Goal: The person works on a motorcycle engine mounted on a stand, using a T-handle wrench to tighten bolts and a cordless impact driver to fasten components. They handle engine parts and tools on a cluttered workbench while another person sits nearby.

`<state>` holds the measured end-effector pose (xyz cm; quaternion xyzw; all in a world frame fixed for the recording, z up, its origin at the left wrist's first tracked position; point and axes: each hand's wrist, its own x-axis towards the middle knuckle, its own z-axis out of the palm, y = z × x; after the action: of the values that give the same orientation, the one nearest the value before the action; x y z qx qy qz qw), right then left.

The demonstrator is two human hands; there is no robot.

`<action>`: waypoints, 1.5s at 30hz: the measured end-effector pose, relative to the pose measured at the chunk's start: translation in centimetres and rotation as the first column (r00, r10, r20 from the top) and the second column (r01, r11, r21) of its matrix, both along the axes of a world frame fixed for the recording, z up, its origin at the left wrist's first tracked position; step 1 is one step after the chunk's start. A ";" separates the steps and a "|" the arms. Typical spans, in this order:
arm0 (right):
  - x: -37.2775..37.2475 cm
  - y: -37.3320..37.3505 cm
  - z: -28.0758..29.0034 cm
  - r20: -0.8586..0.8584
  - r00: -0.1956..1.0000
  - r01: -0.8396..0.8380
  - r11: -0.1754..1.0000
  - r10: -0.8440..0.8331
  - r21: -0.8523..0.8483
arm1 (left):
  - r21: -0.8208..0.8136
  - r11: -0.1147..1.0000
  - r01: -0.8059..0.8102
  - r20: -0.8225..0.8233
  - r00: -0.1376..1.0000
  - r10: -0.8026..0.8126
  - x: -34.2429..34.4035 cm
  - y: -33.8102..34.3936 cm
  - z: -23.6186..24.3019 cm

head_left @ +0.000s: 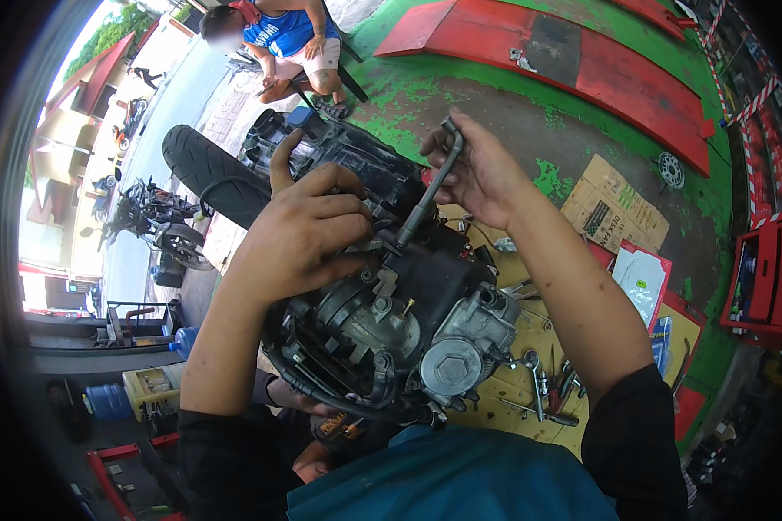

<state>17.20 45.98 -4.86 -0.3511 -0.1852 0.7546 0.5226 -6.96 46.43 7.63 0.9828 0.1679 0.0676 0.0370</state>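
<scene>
Floor (552, 182), green and flaking, carries a red ramp (621, 80) beyond the engine (408, 326).

Note red ramp (630, 82), upr R, w/ grey ctr panel (553, 48), lying on worn green-painted floor (712, 226). Locate round metal disc (671, 170) nr ramp's lower edge; see brown cardboard sheet (614, 204) below & L of same. Ref. red cabinet (760, 269), far R. At top, L of ctr, observe seated person (282, 39) in blue sleeveless top. For L side, note parked motorcycle (169, 230); at lwr L, blue jug (109, 402) beside pale yellow container (155, 391).
</scene>
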 end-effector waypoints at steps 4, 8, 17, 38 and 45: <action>2.8 0.5 -1.5 -0.130 0.915 -0.377 0.924 0.382 0.061 | 0.006 1.000 -0.007 -0.013 1.000 0.007 0.1 -0.1 0.1; 2.5 0.2 -2.1 -0.320 0.901 -0.300 0.954 0.292 0.026 | 0.002 1.000 -0.026 -0.025 0.999 0.026 0.0 -0.3 0.2; 0.4 -3.7 -2.9 -0.598 0.800 0.005 0.996 0.049 0.090 | 0.024 0.999 -0.035 -0.025 0.999 0.036 0.2 -0.5 0.3; -0.6 0.9 -9.4 -0.720 0.409 -0.049 0.802 0.560 0.596 | 0.025 0.996 -0.080 -0.097 0.992 0.082 0.3 -1.9 0.8; -2.7 1.9 -9.1 -0.674 0.233 0.072 0.679 0.701 0.731 | 0.115 0.966 -0.231 -0.122 0.962 0.245 0.9 -2.9 1.2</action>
<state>14.49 47.86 -13.93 0.4025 -0.1593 0.7930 0.4287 -6.01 43.56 8.80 0.9583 0.2836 0.0132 -0.0321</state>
